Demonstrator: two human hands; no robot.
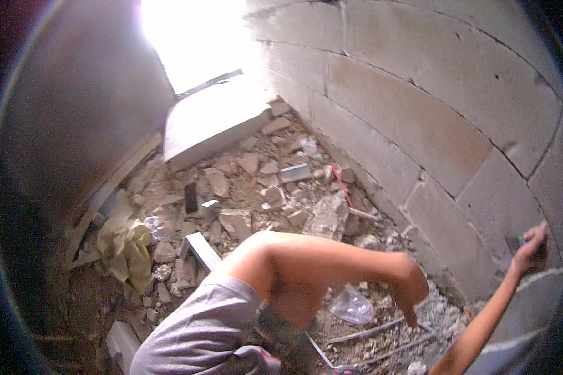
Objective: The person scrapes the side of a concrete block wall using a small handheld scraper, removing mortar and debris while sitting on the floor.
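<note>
My left arm, in a grey short sleeve (200,325), bends at the elbow and crosses the middle of the view. At its end my left hand (413,290) hangs down from the wrist over the rubble, a finger stretched downward; nothing shows in it, though the far side is hidden. Stretched up to the right, my right hand (533,250) is closed close to the block wall (413,112). Beside its fingers a small dark greenish thing (514,242) shows against the wall, too blurred to name. Below the left hand lie thin metal strips (366,331) and a clear plastic bag (352,306).
Broken stone and mortar rubble (231,178) covers the ground. A pale slab (219,122) lies by the bright opening (197,37). A yellowish crumpled sheet (126,247) lies at left, beside a dark wall (75,119). A thin red strip (342,184) lies near the block wall.
</note>
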